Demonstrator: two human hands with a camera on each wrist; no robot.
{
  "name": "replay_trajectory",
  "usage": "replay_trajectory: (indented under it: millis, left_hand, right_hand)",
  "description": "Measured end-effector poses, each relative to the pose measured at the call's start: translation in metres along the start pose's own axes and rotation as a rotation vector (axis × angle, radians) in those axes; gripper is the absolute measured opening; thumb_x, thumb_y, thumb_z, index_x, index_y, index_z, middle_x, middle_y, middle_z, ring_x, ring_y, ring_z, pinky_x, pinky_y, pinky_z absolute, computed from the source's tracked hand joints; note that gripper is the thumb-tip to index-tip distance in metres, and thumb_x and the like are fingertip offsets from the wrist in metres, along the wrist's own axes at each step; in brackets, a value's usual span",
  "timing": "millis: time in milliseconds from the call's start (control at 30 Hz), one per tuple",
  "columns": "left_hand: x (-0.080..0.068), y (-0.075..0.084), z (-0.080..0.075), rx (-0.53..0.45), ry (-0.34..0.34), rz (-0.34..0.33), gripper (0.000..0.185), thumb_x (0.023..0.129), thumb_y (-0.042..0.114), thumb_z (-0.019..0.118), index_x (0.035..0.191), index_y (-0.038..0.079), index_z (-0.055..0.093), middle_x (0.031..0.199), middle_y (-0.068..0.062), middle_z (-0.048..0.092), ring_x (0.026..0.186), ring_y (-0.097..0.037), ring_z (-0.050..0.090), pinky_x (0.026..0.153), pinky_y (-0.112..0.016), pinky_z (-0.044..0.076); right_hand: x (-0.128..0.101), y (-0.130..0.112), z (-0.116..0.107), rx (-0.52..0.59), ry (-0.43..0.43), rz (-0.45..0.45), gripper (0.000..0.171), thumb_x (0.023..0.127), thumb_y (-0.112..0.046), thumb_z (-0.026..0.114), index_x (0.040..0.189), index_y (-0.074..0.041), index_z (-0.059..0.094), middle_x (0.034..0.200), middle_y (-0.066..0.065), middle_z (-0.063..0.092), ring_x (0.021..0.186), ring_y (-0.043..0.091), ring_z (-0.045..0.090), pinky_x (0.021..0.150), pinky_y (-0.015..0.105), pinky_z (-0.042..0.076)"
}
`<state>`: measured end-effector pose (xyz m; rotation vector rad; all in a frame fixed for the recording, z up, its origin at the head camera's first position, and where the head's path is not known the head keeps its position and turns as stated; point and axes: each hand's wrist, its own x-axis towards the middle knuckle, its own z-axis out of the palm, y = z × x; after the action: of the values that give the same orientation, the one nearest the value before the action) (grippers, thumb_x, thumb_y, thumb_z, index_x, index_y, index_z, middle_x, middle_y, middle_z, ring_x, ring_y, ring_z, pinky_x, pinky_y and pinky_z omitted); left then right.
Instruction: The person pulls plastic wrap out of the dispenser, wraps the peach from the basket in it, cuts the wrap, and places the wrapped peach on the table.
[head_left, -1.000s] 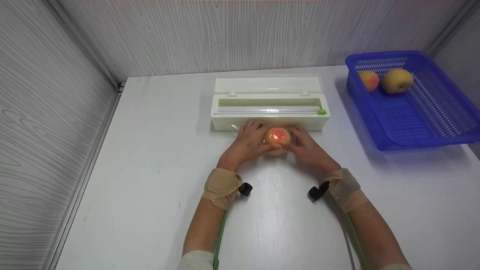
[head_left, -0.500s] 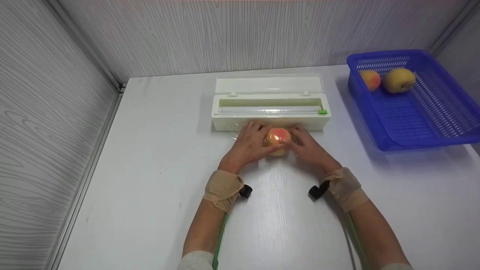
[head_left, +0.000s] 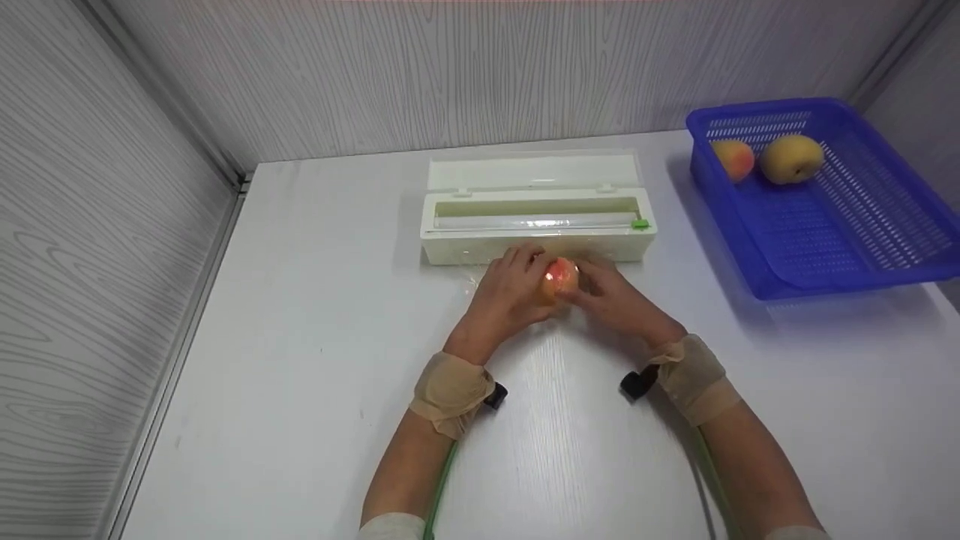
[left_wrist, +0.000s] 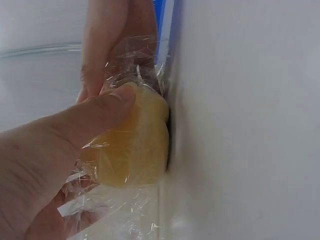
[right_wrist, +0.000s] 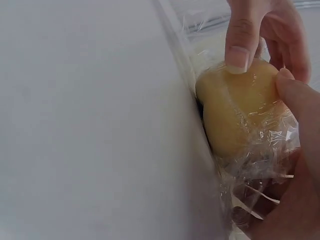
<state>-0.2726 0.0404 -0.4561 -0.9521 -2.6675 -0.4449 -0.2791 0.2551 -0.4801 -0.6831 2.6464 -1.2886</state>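
Observation:
A peach-coloured fruit (head_left: 559,279) wrapped in clear cling film (right_wrist: 260,160) sits on the white table (head_left: 315,352), just in front of the cream cling-film dispenser box (head_left: 536,217). My left hand (head_left: 511,289) cups its left side, thumb pressed on the film over the fruit (left_wrist: 132,150). My right hand (head_left: 611,296) grips the right side, thumb and fingers on the fruit (right_wrist: 237,107). Loose film bunches under both palms. The dispenser's lid stands open and the roll (head_left: 536,222) shows inside.
A blue plastic basket (head_left: 840,247) stands at the back right with two fruits in it, one peach (head_left: 733,159) and one yellow (head_left: 791,158). Grey wood-grain walls close the table on the left and back.
My left hand has slid further over the top of the fruit, covering more of it. The right hand has shifted slightly. The fruit stays in the same spot.

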Motion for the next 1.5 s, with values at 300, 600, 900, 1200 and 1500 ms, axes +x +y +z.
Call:
replay_trajectory:
  millis: [300,600,900,1200,1500]
  left_hand:
    - [-0.005,-0.004,0.005,-0.169,0.114,-0.017,0.057,0.085,0.041,0.074,0.129,0.008,0.059,0.127,-0.007,0.057,0.118,-0.024,0.057,0.102,-0.035,0.047]
    - [-0.004,0.002,0.009,-0.191,0.085,-0.072,0.056,0.086,0.037,0.075,0.131,0.008,0.056,0.127,-0.011,0.056,0.116,-0.027,0.057,0.102,-0.037,0.046]
    - [-0.003,0.003,0.008,-0.217,0.088,-0.096,0.059,0.084,0.04,0.076,0.131,0.011,0.055,0.129,-0.01,0.054,0.12,-0.026,0.053,0.105,-0.039,0.042]
    - [-0.004,0.001,0.006,-0.198,0.108,-0.057,0.053,0.085,0.035,0.077,0.127,0.008,0.059,0.126,-0.009,0.057,0.116,-0.024,0.057,0.101,-0.038,0.046]
    - [-0.001,-0.001,0.006,-0.212,0.066,-0.07,0.051,0.086,0.034,0.076,0.127,0.01,0.059,0.127,-0.007,0.058,0.119,-0.022,0.058,0.102,-0.038,0.047]
  right_hand:
    - [-0.004,-0.003,-0.016,0.022,-0.014,-0.019,0.056,0.097,-0.036,0.062,0.145,-0.012,0.047,0.141,0.012,0.055,0.133,0.032,0.05,0.111,0.055,0.038]
    - [-0.02,-0.011,-0.04,-0.001,0.157,0.004,0.03,0.1,-0.019,0.057,0.123,0.001,0.062,0.123,0.017,0.065,0.115,0.029,0.061,0.101,0.049,0.049]
    - [-0.025,-0.009,-0.051,-0.031,0.266,0.028,0.026,0.1,-0.018,0.057,0.119,-0.001,0.067,0.113,0.015,0.07,0.095,0.004,0.061,0.082,0.013,0.048]
    - [-0.025,0.005,-0.05,-0.213,-0.078,0.147,0.034,0.101,-0.02,0.055,0.133,-0.01,0.062,0.109,0.014,0.07,0.085,0.02,0.056,0.074,0.031,0.046]
    - [-0.034,0.005,-0.061,-0.278,-0.132,0.213,0.028,0.101,-0.02,0.054,0.117,-0.008,0.073,0.116,0.011,0.073,0.1,0.023,0.061,0.088,0.041,0.048]
